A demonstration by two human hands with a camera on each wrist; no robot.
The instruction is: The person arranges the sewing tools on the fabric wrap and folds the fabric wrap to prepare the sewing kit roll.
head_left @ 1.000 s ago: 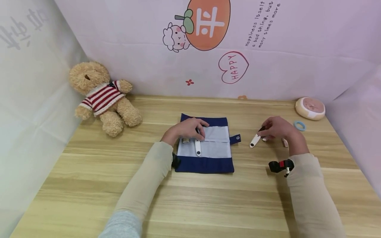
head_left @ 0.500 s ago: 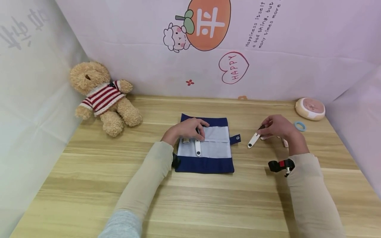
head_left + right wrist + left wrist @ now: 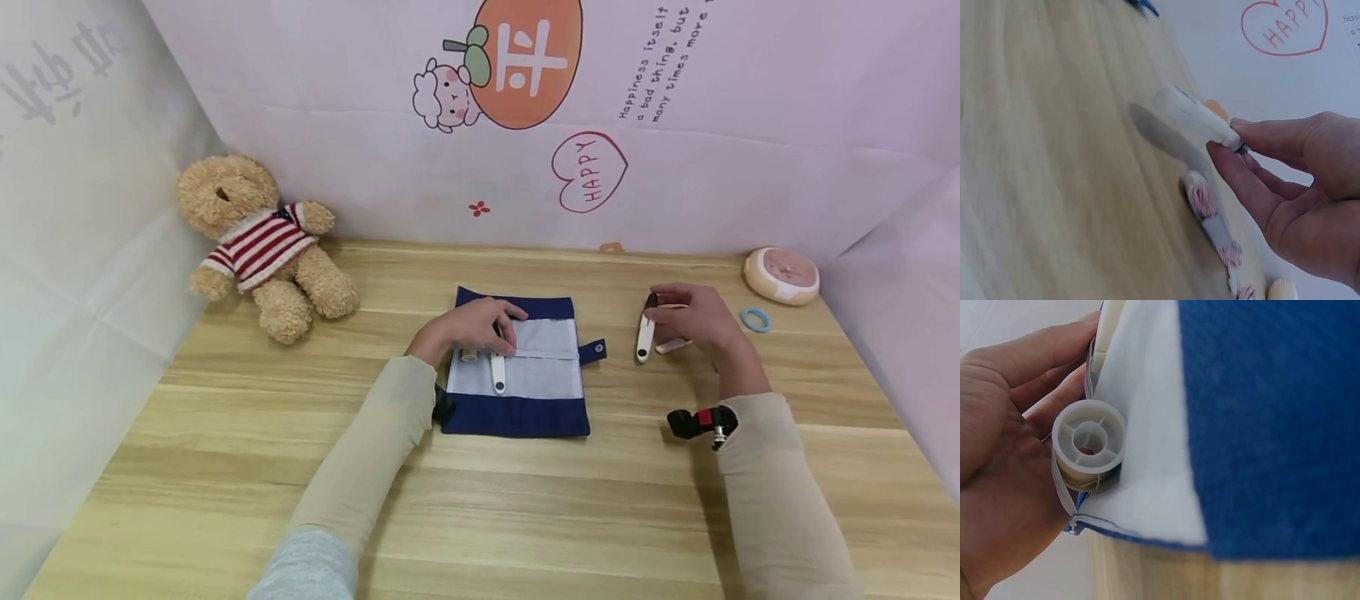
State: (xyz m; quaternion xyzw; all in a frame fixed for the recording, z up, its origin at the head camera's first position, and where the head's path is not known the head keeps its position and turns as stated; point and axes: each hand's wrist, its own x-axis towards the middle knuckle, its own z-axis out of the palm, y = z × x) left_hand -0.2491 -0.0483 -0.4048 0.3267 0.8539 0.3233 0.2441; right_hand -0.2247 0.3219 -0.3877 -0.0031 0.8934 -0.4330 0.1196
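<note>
I'm watching right hand (image 3: pixel 697 321) pinching white tool (image 3: pixel 644 339) above table (image 3: pixel 600 500). Left hand (image 3: pixel 480 323) touching blue cloth (image 3: pixel 517 415) beside thread spool (image 3: pixel 1088 467); can't tell if pinching.

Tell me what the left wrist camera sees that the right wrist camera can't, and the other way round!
Only the left wrist view shows the left hand, the spool and the white lining of the blue pouch.

Only the right wrist view shows the right hand, whose fingers pinch a white tool, plus the pink thread and the red heart saying HAPPY.

Both show the wooden table. A blue scrap tops the right view; maybe it's the pouch too.
</note>
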